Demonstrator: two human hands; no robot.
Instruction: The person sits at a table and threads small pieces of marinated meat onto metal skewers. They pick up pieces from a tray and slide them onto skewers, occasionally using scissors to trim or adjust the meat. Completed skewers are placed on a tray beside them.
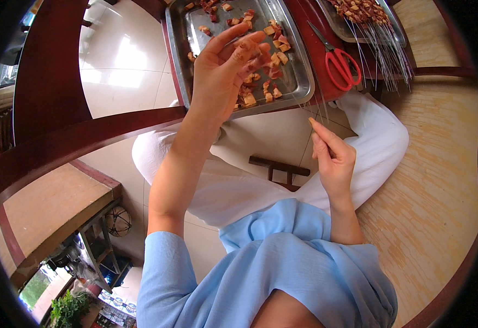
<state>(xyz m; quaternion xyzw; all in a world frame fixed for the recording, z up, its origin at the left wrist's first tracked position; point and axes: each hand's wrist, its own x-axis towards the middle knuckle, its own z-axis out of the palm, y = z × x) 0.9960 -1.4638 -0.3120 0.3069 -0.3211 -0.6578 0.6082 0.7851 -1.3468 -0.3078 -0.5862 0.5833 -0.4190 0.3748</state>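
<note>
My left hand [231, 61] is over a metal tray [300, 92], palm turned partly away and fingers curled. Whether a piece is pinched in its fingertips is hard to tell. Small cubes of meat and fat [280, 43] are scattered in the tray, some grouped in short rows. Just in front of the tray's near right corner, my right hand [333, 151] pinches the end of a thin metal skewer [302, 107] between thumb and forefinger. The skewer's far part fades against the tray. More thin skewers [323, 104] stick out past the tray's corner.
Red-handled scissors [341, 67] lie on the red tabletop [321, 78] right of the tray. A second metal tray [401, 39] holds heaped meat skewers [362, 12], their bare ends overhanging. A dark wooden chair rail [99, 131] runs at left. A ball [118, 221] sits on the floor.
</note>
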